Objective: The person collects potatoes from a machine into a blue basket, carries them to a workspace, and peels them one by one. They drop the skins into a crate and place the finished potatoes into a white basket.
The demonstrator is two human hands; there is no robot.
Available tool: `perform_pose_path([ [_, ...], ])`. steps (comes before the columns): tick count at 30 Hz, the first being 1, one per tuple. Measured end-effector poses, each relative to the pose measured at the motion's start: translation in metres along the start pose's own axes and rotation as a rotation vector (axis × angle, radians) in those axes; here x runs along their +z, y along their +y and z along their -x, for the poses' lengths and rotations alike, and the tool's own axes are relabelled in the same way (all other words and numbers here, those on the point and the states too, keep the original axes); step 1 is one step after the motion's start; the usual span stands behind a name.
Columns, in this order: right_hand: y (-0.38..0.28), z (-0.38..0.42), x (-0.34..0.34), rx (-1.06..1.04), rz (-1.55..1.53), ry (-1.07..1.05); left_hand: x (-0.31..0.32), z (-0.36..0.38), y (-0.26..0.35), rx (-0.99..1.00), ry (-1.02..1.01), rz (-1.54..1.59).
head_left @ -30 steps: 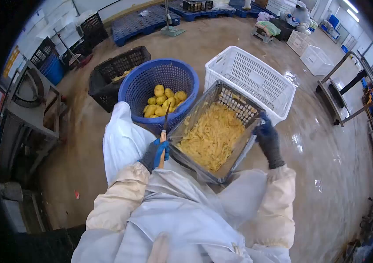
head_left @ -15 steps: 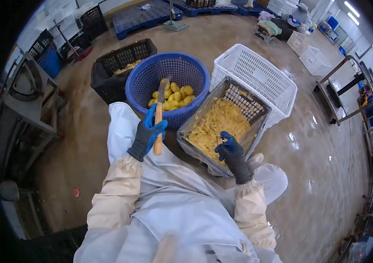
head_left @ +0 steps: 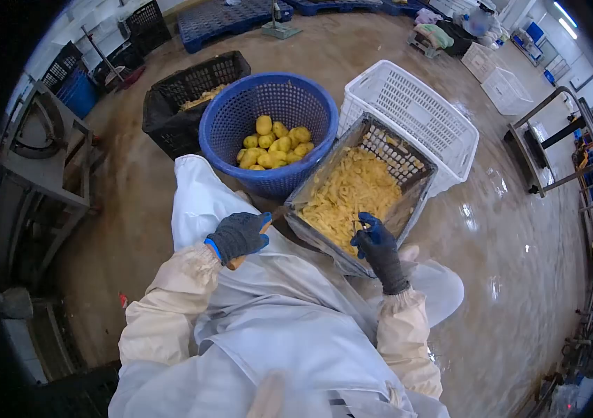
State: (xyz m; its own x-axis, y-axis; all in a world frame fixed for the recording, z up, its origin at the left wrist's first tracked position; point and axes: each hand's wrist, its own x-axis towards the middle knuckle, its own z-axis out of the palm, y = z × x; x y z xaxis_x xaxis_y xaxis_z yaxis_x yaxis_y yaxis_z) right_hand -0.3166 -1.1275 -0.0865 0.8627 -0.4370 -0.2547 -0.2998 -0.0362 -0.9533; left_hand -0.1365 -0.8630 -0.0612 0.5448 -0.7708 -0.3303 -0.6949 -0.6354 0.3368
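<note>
My gloved left hand (head_left: 239,235) is closed round the wooden handle of a knife (head_left: 279,212), whose blade points right toward the lined crate. My gloved right hand (head_left: 373,240) is over the near right part of that crate (head_left: 418,198), its fingers curled round a small, thin, dark-metal tool (head_left: 358,225). Pale yellow peelings or slices (head_left: 352,188) fill the crate. Beyond my left hand stands a blue perforated basket (head_left: 268,87) with several yellow, potato-like pieces (head_left: 279,145) inside.
A black crate (head_left: 164,111) with yellow scraps stands left of the basket. A white crate (head_left: 408,90) adjoins the lined crate. Metal equipment (head_left: 42,167) is at the left, a trolley (head_left: 554,150) at the right. Blue pallets (head_left: 227,21) lie at the back, with a person (head_left: 479,21) back right.
My left hand has turned the knife from pointing up over the basket to pointing right, lower down. A potato-like piece now shows on top of the pile. My right hand has barely shifted.
</note>
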Motion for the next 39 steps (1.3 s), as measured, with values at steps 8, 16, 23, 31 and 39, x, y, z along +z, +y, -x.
perform_pose_path([
  [8,-0.002,-0.013,-0.008,-0.055,-0.002,-0.001,-0.006,-0.024,-0.007,0.029,-0.013,-0.046],
  [16,0.003,-0.045,-0.041,-0.057,-0.181,0.126,-0.042,0.003,0.011,-0.136,-0.153,1.133],
  [23,-0.003,-0.046,-0.069,-0.059,-0.276,0.191,-0.011,-0.026,0.026,-0.033,-0.164,1.211],
  [31,-0.012,-0.079,-0.146,-0.190,-0.257,0.312,0.017,-0.071,0.035,-0.122,-0.196,1.138],
  [39,0.000,-0.088,-0.160,-0.073,-0.293,0.402,0.030,-0.137,0.027,0.153,0.377,0.114],
])
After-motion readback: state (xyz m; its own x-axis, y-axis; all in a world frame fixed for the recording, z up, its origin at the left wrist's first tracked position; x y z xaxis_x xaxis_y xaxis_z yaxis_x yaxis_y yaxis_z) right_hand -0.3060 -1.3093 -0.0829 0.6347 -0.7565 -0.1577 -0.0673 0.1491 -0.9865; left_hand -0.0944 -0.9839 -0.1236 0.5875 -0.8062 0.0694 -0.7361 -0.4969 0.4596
